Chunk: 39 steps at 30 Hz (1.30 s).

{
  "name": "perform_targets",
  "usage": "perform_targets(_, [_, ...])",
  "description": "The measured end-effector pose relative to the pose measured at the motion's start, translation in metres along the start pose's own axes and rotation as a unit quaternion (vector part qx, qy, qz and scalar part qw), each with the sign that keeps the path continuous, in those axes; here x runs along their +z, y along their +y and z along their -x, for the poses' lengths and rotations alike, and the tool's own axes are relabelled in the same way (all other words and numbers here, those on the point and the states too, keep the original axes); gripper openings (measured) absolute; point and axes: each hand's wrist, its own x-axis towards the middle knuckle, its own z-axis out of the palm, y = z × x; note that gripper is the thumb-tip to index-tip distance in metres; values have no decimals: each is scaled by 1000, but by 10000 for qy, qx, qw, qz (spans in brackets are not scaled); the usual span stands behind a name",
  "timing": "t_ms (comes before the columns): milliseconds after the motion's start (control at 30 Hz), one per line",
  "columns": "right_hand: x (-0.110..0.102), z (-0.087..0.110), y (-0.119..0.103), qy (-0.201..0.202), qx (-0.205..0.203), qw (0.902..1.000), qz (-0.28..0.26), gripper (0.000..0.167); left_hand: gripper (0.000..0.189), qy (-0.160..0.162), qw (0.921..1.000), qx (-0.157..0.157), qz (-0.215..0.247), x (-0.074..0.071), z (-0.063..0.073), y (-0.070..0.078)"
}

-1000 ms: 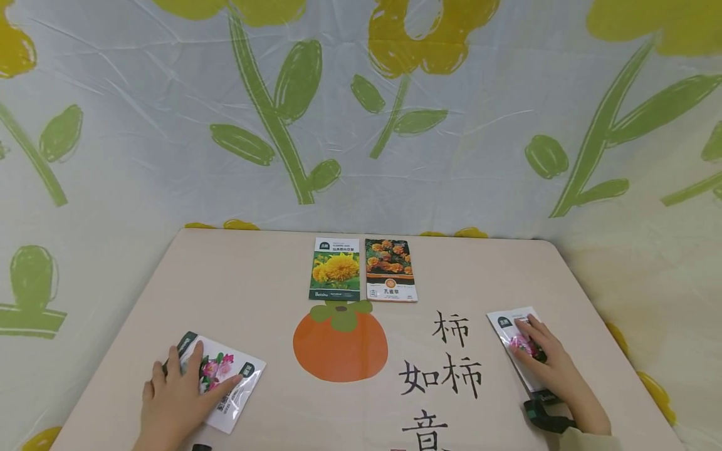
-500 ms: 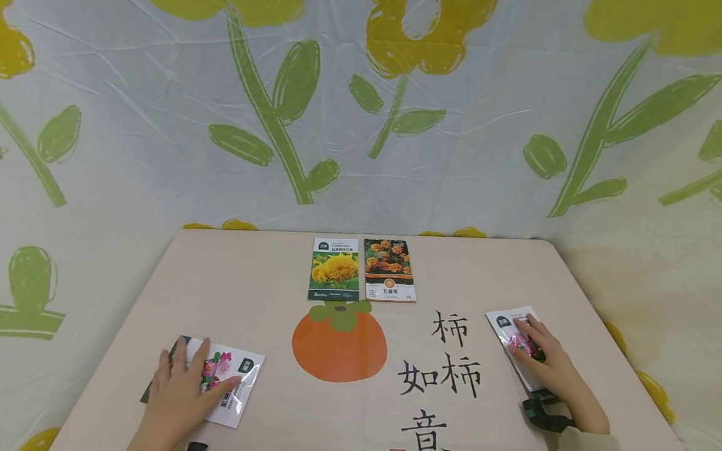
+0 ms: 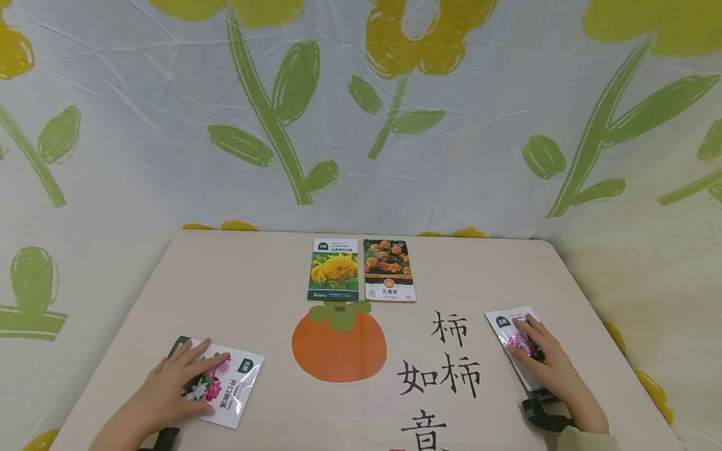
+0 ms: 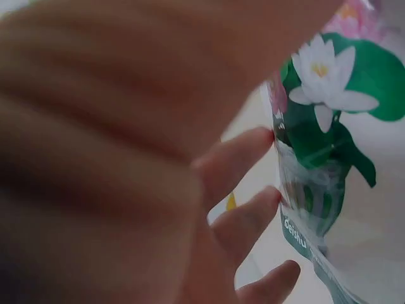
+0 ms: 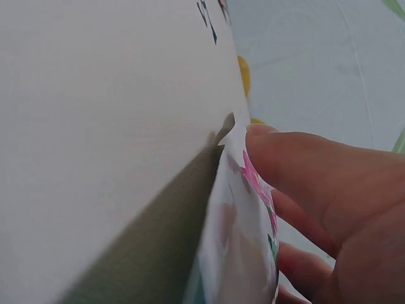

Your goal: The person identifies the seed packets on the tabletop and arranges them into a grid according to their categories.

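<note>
In the head view a white seed packet with pink and white flowers [image 3: 230,398] lies slanted on the table at the left. My left hand [image 3: 169,388] rests across its left part with fingers spread. The left wrist view shows several fingertips [image 4: 269,196] at the edge of this packet [image 4: 329,152], which carries a water lily picture. On the right lies a similar packet with pink flowers [image 3: 502,322], my right hand [image 3: 549,363] resting over it. In the right wrist view my thumb [image 5: 272,149] touches the face of that packet [image 5: 237,228]; the other fingers are partly hidden.
A yellow-flower packet [image 3: 333,269] and an orange-flower packet [image 3: 390,270] lie side by side near the back edge of the table [image 3: 254,282]. An orange persimmon [image 3: 340,351] and black characters are printed on the tabletop. Flower-patterned cloth [image 3: 479,156] hangs behind.
The left packet has turned and shifted slightly. My left hand's fingers have swung to the right over its flower picture, with the thumb lower. My right hand has stayed put.
</note>
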Motion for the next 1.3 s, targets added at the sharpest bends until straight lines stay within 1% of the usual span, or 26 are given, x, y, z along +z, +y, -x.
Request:
perform_targets(100, [0,0,-1,-21,25,10000,-29,60,89,-192,9997,-118,-4,0,0,-1])
perform_targets(200, [0,0,-1,-31,48,10000,-36,59,91,-226,9996,-143,1,1,-1,-2])
perform_targets(400, [0,0,0,10,-11,10000,-39,58,89,-97,9998,-155,-111,3,-2,0])
perform_targets(600, [0,0,0,79,-110,9999,-87,58,89,42,9992,-341,-222,6,-4,4])
perform_targets(767, [1,0,0,48,-67,9999,-64,59,90,139,9977,-495,-448,9,-7,6])
perform_targets(900, [1,0,-1,30,-43,10000,-51,60,90,233,9967,-563,-529,10,-9,8])
perform_targets(1100, [1,0,-2,32,-47,10000,-62,61,94,282,9948,-696,-695,11,-12,13])
perform_targets(1300, [1,0,-2,47,-86,9999,-85,61,97,246,9930,-880,-742,11,-14,18])
